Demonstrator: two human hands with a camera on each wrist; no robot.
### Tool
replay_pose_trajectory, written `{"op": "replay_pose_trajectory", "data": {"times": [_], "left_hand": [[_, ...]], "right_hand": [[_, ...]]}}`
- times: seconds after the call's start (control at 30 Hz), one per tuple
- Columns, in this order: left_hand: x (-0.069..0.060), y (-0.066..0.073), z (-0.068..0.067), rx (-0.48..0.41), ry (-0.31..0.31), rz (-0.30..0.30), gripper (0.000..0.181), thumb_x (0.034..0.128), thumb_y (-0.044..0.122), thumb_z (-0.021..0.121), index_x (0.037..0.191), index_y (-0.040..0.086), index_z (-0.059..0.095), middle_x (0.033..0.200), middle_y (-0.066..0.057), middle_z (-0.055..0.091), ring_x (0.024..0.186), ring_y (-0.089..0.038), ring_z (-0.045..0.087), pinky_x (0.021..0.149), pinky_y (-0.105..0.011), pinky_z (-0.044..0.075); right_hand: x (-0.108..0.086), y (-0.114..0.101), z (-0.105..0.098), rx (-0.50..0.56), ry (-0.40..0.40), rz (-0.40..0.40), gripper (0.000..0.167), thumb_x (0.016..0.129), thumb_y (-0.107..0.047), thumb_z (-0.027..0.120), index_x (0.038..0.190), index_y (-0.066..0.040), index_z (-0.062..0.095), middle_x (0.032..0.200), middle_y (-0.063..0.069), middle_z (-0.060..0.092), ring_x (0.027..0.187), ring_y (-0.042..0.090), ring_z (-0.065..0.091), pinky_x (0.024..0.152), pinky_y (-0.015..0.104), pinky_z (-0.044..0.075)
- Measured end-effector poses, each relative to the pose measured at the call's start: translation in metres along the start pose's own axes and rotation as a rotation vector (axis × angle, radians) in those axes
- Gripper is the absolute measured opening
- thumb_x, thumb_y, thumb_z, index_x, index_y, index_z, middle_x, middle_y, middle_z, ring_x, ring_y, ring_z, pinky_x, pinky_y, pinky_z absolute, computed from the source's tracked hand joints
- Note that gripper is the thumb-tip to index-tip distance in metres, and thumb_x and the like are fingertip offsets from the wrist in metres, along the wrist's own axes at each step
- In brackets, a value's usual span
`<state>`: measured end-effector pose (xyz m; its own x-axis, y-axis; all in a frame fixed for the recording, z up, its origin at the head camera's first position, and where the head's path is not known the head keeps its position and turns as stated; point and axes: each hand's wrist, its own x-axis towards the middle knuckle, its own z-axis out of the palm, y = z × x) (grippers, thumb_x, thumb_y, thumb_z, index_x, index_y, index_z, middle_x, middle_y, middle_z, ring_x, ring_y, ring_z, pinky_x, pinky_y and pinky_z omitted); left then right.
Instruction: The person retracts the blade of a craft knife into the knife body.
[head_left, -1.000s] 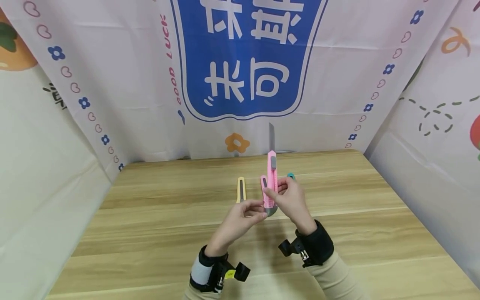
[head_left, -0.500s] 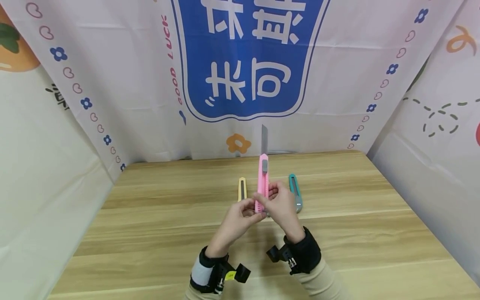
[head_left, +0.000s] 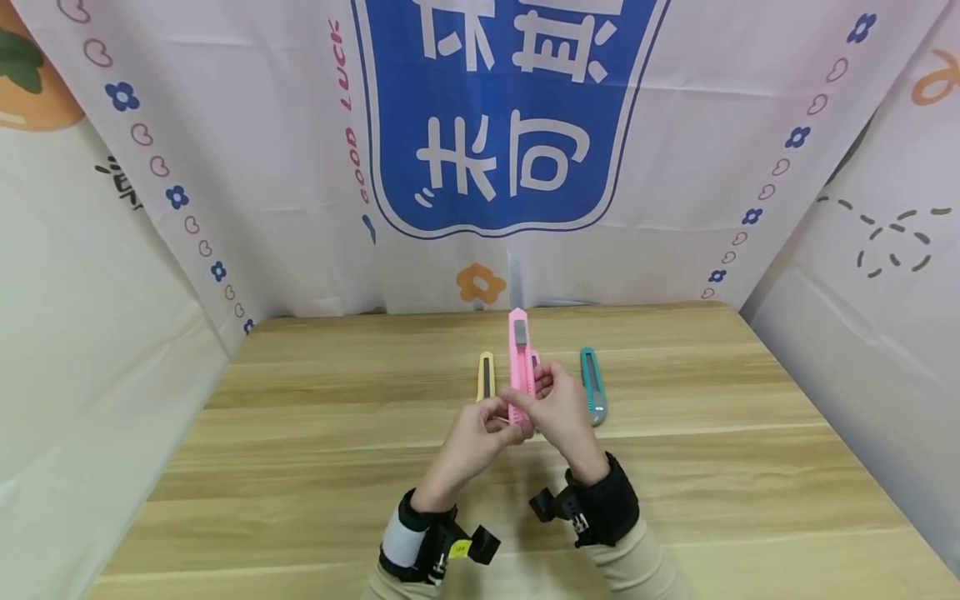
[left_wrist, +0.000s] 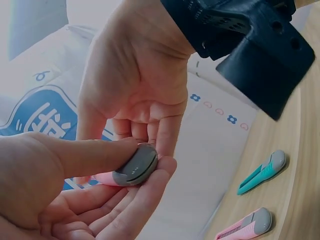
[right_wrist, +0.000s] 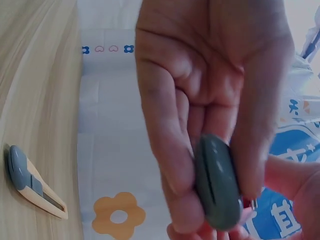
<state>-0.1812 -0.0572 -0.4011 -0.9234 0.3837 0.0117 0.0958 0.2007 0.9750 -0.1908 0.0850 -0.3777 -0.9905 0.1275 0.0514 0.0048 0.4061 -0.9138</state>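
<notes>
Upright between both hands stands a pink utility knife (head_left: pixel 519 358), its grey slider pushed up near the tip end and a long blade (head_left: pixel 515 282) sticking out at the top. My left hand (head_left: pixel 476 446) pinches its grey base (left_wrist: pixel 137 166) between thumb and fingers. A little higher, the right hand (head_left: pixel 564 417) grips the handle from the other side. Behind them on the table lie a yellow utility knife (head_left: pixel 487 375), a second pink utility knife (left_wrist: pixel 250 224) mostly hidden in the head view, and a teal utility knife (head_left: pixel 593 386).
The wood-grain table (head_left: pixel 315 467) reaches back to a white printed cloth (head_left: pixel 322 275) with a blue sign. More white cloth (head_left: pixel 847 350) hangs at both sides. Each wrist wears a black strap with a small camera (head_left: pixel 483 546).
Both hands have kept hold of the pink utility knife as it shifted left and turned slightly. The right hand moved left too, uncovering the teal utility knife.
</notes>
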Motion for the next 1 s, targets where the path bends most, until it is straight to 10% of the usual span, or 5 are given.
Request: {"op": "replay_pose_trajectory", "data": {"times": [0.33,0.67,1.0], "left_hand": [[-0.001,0.001,0.001,-0.004,-0.052,-0.044,0.032,0.0873,0.005,0.067,0.117,-0.007,0.061,0.107,-0.024,0.068,0.095,-0.026,0.072,0.081,-0.029,0.061],[-0.002,0.002,0.003,0.044,-0.157,-0.125,0.030,0.0843,0.005,0.070,0.112,-0.005,0.062,0.103,-0.018,0.070,0.085,-0.011,0.068,0.080,-0.027,0.059],[0.000,-0.003,0.009,0.080,-0.238,-0.074,0.024,0.0812,0.003,0.073,0.102,-0.008,0.066,0.091,-0.023,0.070,0.072,-0.007,0.065,0.069,-0.019,0.058]], "right_hand": [[0.022,0.021,-0.024,0.417,-0.299,0.088,0.045,0.098,-0.026,0.056,0.129,0.007,0.053,0.098,-0.003,0.069,0.087,0.005,0.067,0.079,0.022,0.060],[0.025,0.022,-0.027,0.575,-0.251,0.085,0.041,0.098,-0.030,0.055,0.114,0.007,0.062,0.080,-0.008,0.076,0.080,0.007,0.073,0.073,0.024,0.061],[0.021,0.019,-0.019,0.546,-0.155,0.153,0.050,0.095,-0.039,0.059,0.113,0.007,0.065,0.080,-0.002,0.078,0.082,0.015,0.075,0.072,0.027,0.062]]}}
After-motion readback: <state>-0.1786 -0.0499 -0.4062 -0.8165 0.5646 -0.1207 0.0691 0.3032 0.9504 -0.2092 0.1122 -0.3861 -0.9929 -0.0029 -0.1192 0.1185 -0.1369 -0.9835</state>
